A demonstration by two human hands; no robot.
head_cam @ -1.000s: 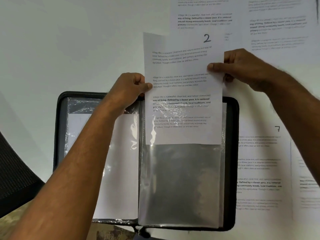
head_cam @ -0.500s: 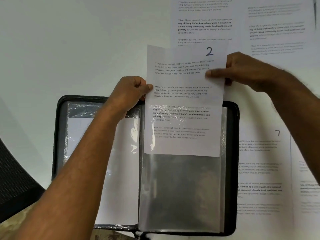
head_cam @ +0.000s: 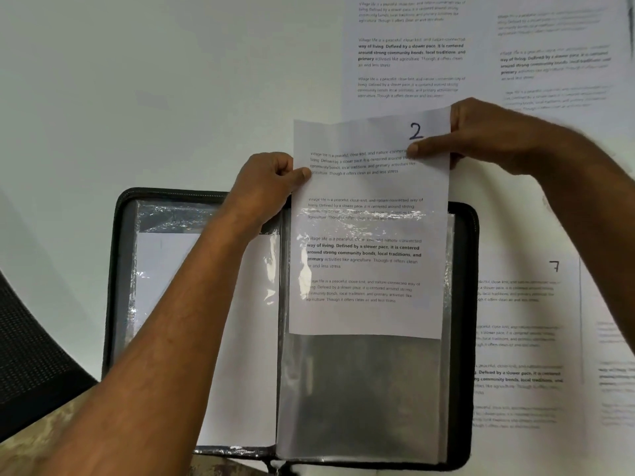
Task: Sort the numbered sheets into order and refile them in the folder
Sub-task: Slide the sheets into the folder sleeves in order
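Note:
A black zip folder [head_cam: 464, 304] lies open on the white table, with clear plastic sleeves inside. The sheet numbered 2 [head_cam: 371, 187] stands partly inside the right-hand sleeve [head_cam: 360, 389]; its lower half is under the plastic and its top sticks out above the folder. My left hand [head_cam: 268, 187] pinches the sheet's left edge, thumb on the front. My right hand [head_cam: 481, 139] pinches the top right corner beside the number. The left-hand sleeve holds a white sheet [head_cam: 240, 338], partly hidden by my left forearm.
Other printed sheets lie on the table: one numbered 7 [head_cam: 525, 321] right of the folder, two more [head_cam: 409, 49] [head_cam: 553, 60] at the back right, another at the far right edge [head_cam: 615, 372]. A dark mesh chair [head_cam: 31, 355] shows at the lower left.
Sheet 2 has slid down further into the right-hand sleeve, and both hands have come down with it, keeping their hold.

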